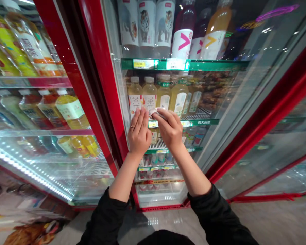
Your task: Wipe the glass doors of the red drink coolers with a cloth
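**White piece (153,111) in the pinch of the right hand (172,129), left hand (140,133) just beside**

From my far seat I watch, through the head camera, one relation above all: the white piece lies between the two hands, at the left end of the right grip. The right thumb and fingers are closed together on it. It looks soft, maybe folded paper or cloth, but I cannot tell which. Its visible part runs roughly sideways, toward the left fingertips; the rest is hidden by the fingers, so of its long axis I am not certain.

My left hand is flat, its fingers straight and side by side, and it grips nothing that I can see. Whether its fingertips touch the white piece, I cannot tell. Both hands are before the glass door (228,86), behind which bottles (149,91) stand on a shelf (202,122). In my judgement, any shift of the piece leftward must respect these nearby fingertips.
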A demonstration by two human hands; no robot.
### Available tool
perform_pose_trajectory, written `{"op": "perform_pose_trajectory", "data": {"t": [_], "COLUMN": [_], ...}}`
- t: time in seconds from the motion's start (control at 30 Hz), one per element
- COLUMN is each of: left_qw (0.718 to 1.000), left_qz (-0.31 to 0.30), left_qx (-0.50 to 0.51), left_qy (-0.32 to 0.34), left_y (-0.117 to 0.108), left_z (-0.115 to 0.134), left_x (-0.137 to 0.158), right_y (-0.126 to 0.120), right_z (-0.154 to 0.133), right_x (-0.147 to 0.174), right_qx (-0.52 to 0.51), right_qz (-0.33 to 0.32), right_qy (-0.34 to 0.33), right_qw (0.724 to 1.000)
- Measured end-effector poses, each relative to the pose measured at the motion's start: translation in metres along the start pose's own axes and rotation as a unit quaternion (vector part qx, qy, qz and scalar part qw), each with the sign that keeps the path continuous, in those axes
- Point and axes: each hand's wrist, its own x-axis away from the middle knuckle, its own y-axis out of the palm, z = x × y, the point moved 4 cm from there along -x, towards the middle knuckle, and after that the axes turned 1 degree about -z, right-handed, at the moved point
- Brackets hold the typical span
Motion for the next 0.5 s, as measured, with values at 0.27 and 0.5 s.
{"op": "perform_pose_trajectory", "data": {"t": [0.27, 0.5], "left_qw": [1.000, 1.000], "left_qz": [-0.009, -0.004], "left_qx": [-0.007, 0.002], "left_qy": [0.018, -0.002], "left_y": [0.012, 0.024], "left_z": [0.014, 0.020], "left_x": [-0.006, -0.011], "right_y": [-0.018, -0.024], "right_z": [0.034, 0.030], "right_x": [-0.008, 0.013], "right_qx": [0.056, 0.007], "right_qz": [0.061, -0.039], "right_qy": [0.064, -0.004], "right_qw": [0.995, 0.999]}}
